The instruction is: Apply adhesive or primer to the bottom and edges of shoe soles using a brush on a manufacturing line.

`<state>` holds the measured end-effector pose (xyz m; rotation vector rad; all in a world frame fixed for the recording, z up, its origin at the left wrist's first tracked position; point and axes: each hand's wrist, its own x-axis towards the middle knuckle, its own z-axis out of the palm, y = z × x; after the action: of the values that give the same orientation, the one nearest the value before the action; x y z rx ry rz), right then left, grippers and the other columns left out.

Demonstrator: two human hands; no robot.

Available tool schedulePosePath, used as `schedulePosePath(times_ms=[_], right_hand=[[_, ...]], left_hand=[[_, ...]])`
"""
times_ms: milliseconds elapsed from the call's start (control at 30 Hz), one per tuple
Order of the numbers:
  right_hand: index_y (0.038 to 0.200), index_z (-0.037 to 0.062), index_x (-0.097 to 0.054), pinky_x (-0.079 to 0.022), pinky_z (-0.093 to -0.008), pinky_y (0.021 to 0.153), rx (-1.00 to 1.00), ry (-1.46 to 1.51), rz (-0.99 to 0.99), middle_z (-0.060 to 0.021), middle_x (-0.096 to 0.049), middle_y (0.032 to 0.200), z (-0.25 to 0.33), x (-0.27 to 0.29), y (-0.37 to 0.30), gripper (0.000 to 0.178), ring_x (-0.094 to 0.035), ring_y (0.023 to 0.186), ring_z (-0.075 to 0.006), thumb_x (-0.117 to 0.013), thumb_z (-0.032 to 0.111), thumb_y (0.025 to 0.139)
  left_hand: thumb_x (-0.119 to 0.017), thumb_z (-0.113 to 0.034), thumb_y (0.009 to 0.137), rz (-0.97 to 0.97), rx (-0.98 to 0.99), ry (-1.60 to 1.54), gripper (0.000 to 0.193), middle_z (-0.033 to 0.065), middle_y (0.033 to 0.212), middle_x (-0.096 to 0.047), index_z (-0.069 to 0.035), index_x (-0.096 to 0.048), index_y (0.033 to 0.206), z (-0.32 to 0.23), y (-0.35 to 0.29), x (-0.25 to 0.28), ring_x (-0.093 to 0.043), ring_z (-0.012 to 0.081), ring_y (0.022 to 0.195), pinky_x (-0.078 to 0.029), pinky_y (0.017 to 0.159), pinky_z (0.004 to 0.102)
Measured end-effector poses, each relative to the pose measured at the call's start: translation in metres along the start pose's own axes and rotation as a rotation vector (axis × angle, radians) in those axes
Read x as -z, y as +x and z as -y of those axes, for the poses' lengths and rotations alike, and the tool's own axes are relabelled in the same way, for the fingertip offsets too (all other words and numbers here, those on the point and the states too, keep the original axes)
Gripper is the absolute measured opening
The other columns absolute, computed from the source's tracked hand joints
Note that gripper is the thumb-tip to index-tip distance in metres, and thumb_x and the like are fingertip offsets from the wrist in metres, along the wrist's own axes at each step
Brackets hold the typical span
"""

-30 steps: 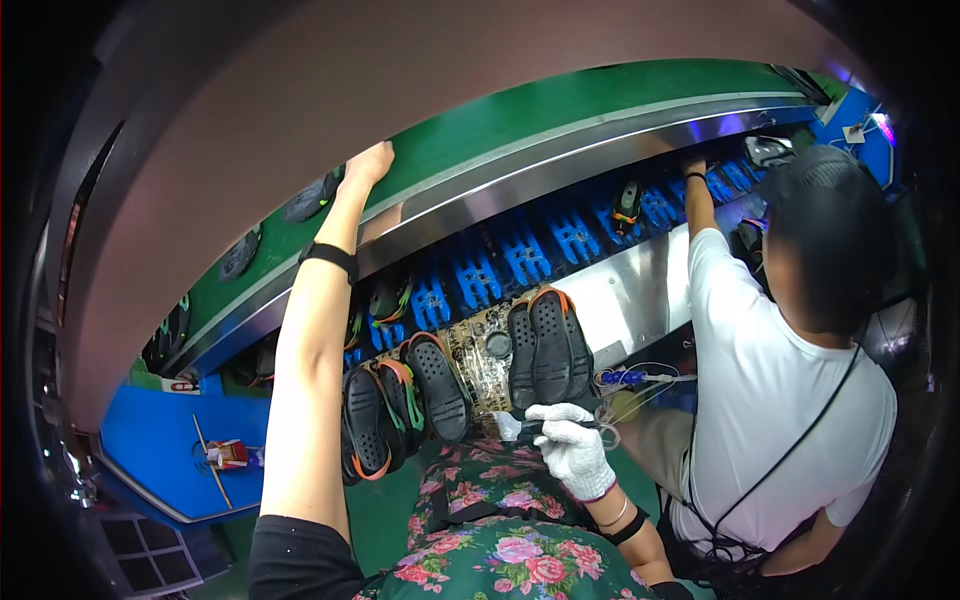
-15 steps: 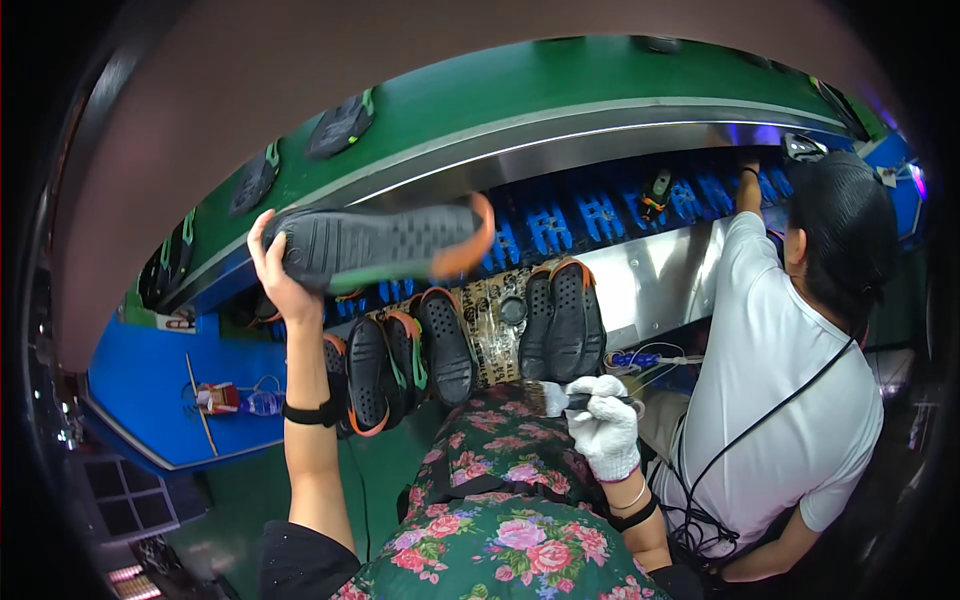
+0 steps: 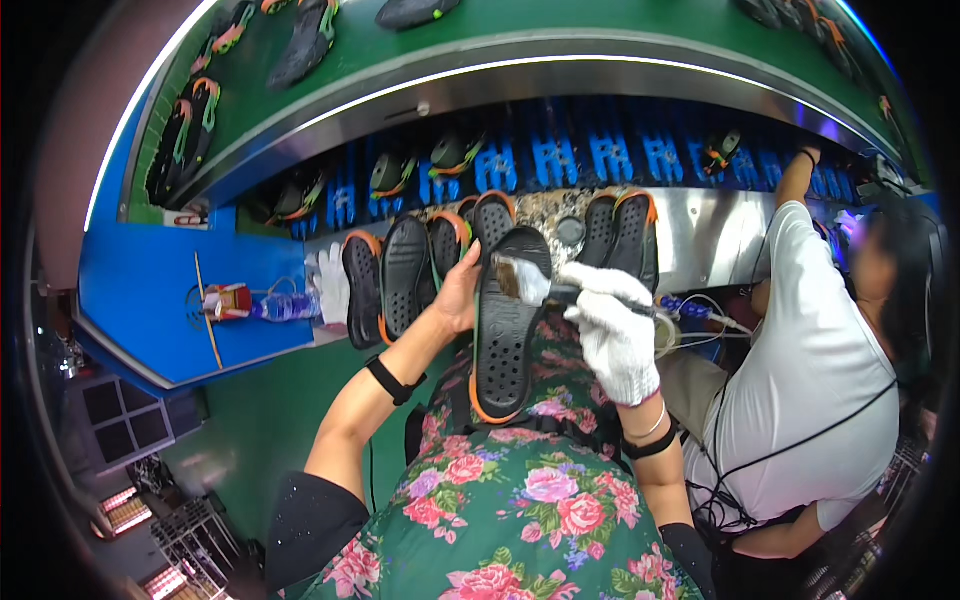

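My left hand (image 3: 462, 292) is bare and grips the edge of a black shoe sole (image 3: 501, 345) with round holes and an orange rim at its near end. The sole points away from me above my flowered apron (image 3: 540, 500). On my right hand (image 3: 615, 335) is a white knit glove, its fingers closed round the handle of a brush (image 3: 522, 279). The brush's pale bristles lie over the far part of the sole. Behind them, more black soles (image 3: 405, 275) lean in a row at the left, and a pair (image 3: 632, 240) stands at the right.
A green conveyor belt (image 3: 560, 62) carrying soles runs across the back, above a row of blue racks (image 3: 610, 155). Left is a blue table (image 3: 150, 300) with a plastic bottle (image 3: 285, 307) and a white glove (image 3: 331, 285). A person in a white shirt (image 3: 800, 380) works at my right.
My left hand has brought the sole from the far left to in front of me. My right hand has raised the brush onto it. The view has shifted, showing more of the racks.
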<state>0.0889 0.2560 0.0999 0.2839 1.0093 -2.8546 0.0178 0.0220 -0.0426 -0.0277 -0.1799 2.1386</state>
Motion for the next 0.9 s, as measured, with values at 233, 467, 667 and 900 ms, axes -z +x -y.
schedulePosePath(times_ms=[233, 467, 667, 900], right_hand=[[0.113, -0.0067, -0.072, -0.058, -0.0309, 0.074, 0.038, -0.181, -0.104, -0.0204, -0.073, 0.118, -0.009, -0.009, 0.0, 0.027, -0.071, 0.09, -0.02, -0.069, -0.007, 0.086], [0.117, -0.0082, -0.071, -0.056, -0.0263, 0.061, 0.105, -0.364, -0.096, -0.0191, -0.074, 0.111, -0.008, -0.027, -0.008, 0.031, -0.072, 0.079, -0.0188, -0.069, -0.008, 0.086], [0.118, -0.0093, -0.071, -0.053, -0.0242, 0.06, 0.101, -0.512, -0.162, -0.0129, -0.075, 0.097, -0.007, -0.039, -0.013, 0.033, -0.067, 0.074, -0.0129, -0.071, -0.006, 0.085], [0.114, -0.0064, -0.073, -0.048, -0.0191, 0.052, 0.375, -0.907, -0.056, -0.0104, -0.073, 0.089, -0.017, -0.052, -0.011, 0.028, -0.065, 0.062, -0.0094, -0.066, -0.004, 0.087]], left_hand=[[-0.017, -0.093, 0.085, -0.362, 0.102, 0.313, 0.115, 0.0261, 0.122, -0.066, -0.002, -0.047, 0.149, 0.073, -0.013, -0.021, -0.073, 0.0333, 0.093, -0.061, 0.083, 0.0466], [-0.013, -0.102, 0.073, -0.462, -0.054, 0.266, 0.13, 0.0239, 0.12, -0.069, 0.005, -0.058, 0.131, 0.072, 0.002, -0.056, -0.071, 0.0355, 0.104, -0.056, 0.097, 0.0481], [-0.012, -0.102, 0.074, -0.307, -0.115, 0.125, 0.13, 0.0278, 0.122, -0.067, 0.003, -0.056, 0.137, 0.079, 0.0, -0.075, -0.069, 0.0408, 0.108, -0.055, 0.099, 0.0519], [-0.014, -0.099, 0.078, -0.292, -0.167, 0.113, 0.123, 0.0263, 0.121, -0.068, -0.001, -0.053, 0.141, 0.078, -0.01, -0.082, -0.069, 0.0396, 0.107, -0.055, 0.097, 0.0544]])
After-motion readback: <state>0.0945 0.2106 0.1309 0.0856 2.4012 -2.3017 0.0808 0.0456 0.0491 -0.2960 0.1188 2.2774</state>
